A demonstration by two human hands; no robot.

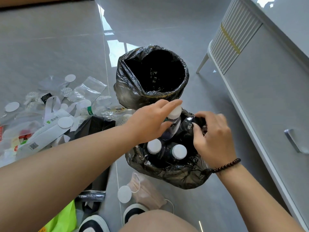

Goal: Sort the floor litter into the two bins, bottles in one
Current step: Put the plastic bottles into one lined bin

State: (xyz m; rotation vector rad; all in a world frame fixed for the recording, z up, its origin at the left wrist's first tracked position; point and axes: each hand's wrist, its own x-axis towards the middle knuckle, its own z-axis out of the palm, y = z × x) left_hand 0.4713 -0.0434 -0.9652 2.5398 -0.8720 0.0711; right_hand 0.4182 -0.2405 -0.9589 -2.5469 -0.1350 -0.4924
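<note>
Two bins lined with black bags stand on the grey floor. The far bin (127, 91) looks empty inside. The near bin (175, 174) holds upright clear bottles with white caps (154, 146) (179, 151). My left hand (150, 121) holds another white-capped bottle (173, 114) by its upper part over the near bin. My right hand (214, 139) grips a dark bottle (190, 123) at the bin's right side.
Litter lies at the left: clear plastic bags (90, 89), white round discs (65, 124), a white paper strip (41, 136). A face mask (147, 193) and a disc (124, 194) lie near my shoes (133, 211). A white cabinet (267, 81) stands at the right.
</note>
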